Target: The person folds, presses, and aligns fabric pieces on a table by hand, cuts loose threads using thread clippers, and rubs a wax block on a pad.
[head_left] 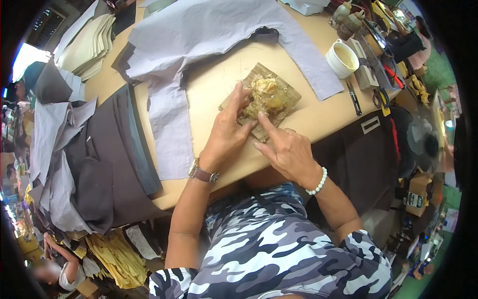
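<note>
A yellowish, sticky-looking lump [269,94] sits on a worn brown square board [291,98] on the tan table. My left hand [229,124], with a watch at the wrist, rests at the board's left side, its fingers apart and the fingertips against the lump's edge. My right hand [286,149], with a beaded bracelet at the wrist, is at the board's lower edge. Its index finger points out and touches the lump's lower side, with the thumb apart from it. Neither hand is closed round anything.
Grey cloth [169,50] curves round the board on the table [219,65]. Dark fabric [109,164] hangs over the left side. A white cup [342,59], a black cutter [354,98], scissors [383,101] and bottles [350,25] stand or lie at right. Another person [55,269] is at lower left.
</note>
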`<action>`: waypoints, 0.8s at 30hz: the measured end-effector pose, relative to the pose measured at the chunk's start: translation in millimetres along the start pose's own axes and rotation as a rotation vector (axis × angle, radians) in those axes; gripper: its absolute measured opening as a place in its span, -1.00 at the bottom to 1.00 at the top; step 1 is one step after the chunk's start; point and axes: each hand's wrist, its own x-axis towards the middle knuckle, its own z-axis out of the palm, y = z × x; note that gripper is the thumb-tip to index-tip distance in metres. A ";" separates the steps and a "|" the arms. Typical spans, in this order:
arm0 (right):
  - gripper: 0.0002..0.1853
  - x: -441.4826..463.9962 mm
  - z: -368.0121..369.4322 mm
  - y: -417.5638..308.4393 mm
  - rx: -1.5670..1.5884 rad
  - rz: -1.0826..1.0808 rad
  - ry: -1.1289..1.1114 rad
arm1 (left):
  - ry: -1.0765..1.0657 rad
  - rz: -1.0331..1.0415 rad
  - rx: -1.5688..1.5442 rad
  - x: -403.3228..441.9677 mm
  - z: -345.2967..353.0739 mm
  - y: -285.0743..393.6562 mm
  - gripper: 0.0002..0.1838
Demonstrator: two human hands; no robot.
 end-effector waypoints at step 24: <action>-0.21 -11.3 -16.7 42.7 1.808 0.443 -0.222 | -0.009 -0.005 0.013 0.3 -1.0 -1.7 -0.06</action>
